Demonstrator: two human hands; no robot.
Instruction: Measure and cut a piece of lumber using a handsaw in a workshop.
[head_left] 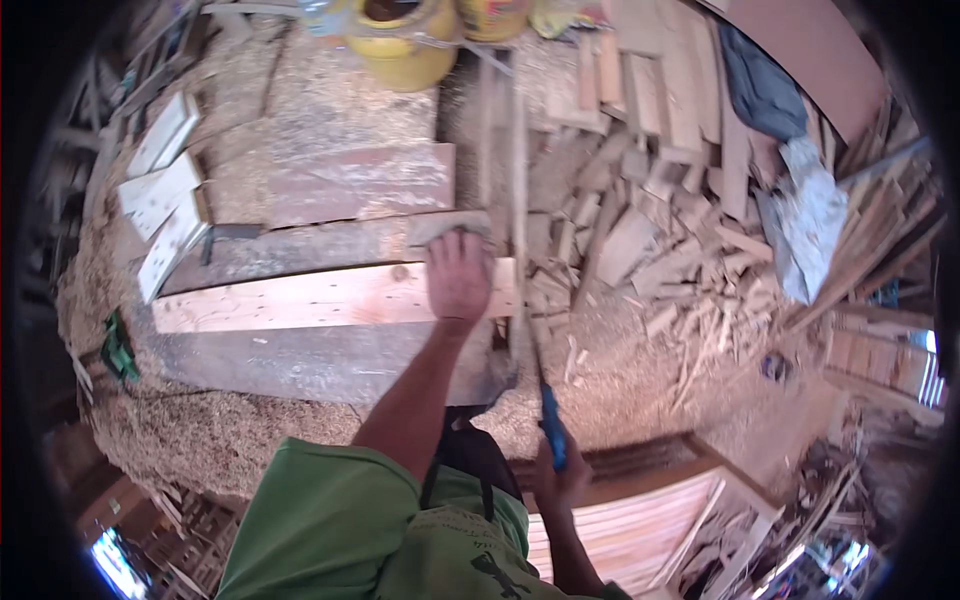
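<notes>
Both hands work: left hand (458,275) lies flat, fingers spread, on the pale, stiff, heavy-looking long wooden plank (300,298); right hand (560,478) is closed around the blue-handled handsaw (548,415).

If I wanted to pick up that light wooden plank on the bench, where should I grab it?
Probably the bare left end of the light plank, gripped across its width from the near long edge. It lies flat, and the left hand presses down on its right end, so that end is taken. The right hand holds a blue-handled saw beside that end too; best keep away.
</notes>
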